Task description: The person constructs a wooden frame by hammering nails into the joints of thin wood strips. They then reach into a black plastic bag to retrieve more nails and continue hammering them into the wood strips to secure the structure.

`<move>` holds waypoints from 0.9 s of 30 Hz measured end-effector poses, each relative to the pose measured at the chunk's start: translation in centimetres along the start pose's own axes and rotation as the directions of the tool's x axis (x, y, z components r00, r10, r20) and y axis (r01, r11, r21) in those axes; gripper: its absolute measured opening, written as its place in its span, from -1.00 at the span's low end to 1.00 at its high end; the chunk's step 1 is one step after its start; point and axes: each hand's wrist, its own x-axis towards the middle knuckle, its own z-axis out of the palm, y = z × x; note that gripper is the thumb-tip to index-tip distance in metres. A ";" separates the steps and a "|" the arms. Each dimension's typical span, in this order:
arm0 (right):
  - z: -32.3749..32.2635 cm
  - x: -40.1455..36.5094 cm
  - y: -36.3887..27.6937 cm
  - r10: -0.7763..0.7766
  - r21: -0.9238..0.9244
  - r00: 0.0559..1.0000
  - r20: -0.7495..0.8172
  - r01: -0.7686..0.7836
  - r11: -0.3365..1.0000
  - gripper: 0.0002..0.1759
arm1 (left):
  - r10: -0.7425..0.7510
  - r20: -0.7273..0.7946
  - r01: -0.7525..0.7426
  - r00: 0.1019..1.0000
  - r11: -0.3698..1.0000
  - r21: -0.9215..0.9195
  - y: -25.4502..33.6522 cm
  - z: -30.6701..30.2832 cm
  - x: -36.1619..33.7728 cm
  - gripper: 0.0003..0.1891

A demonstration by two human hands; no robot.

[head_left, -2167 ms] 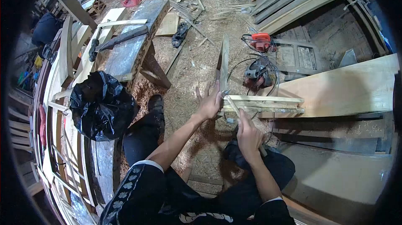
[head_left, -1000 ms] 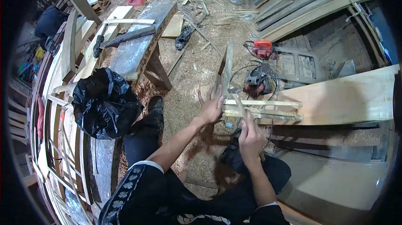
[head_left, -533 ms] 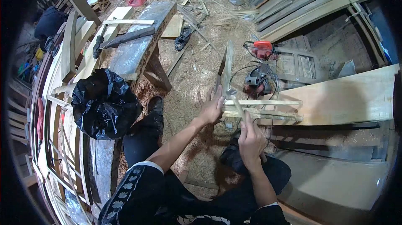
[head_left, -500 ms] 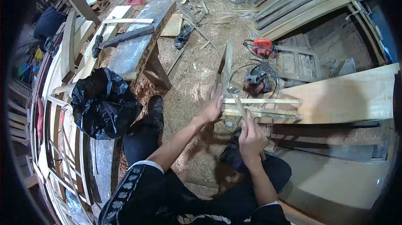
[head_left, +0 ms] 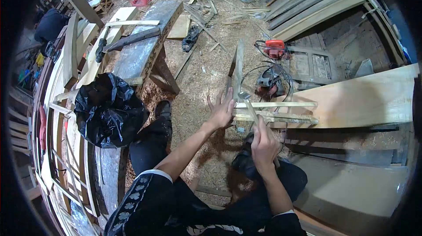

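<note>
Two power tools lie behind slats; left hand spread, right hand gripping hammer.

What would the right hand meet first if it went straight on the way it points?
Most likely the thin pale wooden slats lying crosswise just ahead of the right hand; the wooden-handled hammer it grips reaches over them. Depth is hard to judge here.
</note>
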 end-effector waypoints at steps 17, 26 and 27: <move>-0.4 0.2 -0.1 -0.013 0.004 0.993 -0.118 0.014 1.000 -0.60 | -0.014 -0.014 0.014 1.000 0.999 -0.032 -0.3 -0.1 -0.1 -0.31; 6.3 4.3 6.3 0.125 0.157 0.986 -0.108 -0.107 0.982 -0.61 | -0.036 0.000 0.036 0.999 0.996 -0.086 -0.7 0.0 0.0 -0.32; 5.9 4.9 6.0 0.174 0.154 0.985 -0.001 -0.172 0.973 -0.62 | -0.035 0.003 0.036 0.999 0.996 -0.077 -0.9 -0.1 0.0 -0.32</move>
